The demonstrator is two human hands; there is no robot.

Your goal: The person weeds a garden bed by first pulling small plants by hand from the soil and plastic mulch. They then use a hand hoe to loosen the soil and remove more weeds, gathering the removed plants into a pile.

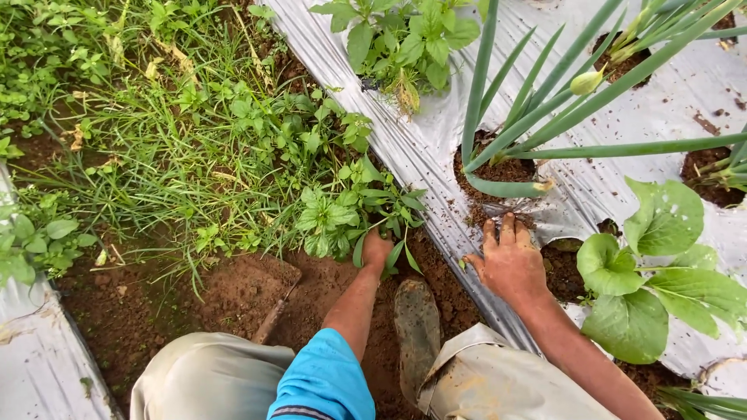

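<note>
Head view:
- Left hand: one, closed around the base of a leafy weed; weed stands just left of the silver mulch sheet, stems rising away from the person.
- Right hand: one, flat, fingers together, resting on the sheet's edge.
- Green onion: one clump in a sheet hole beyond the right hand, blades pointing up-right.
- Boot: one, beside the sheet.

No packages, no labels, no signs, no screens anywhere in view, near or far, left or right, only garden ground and plants
</note>
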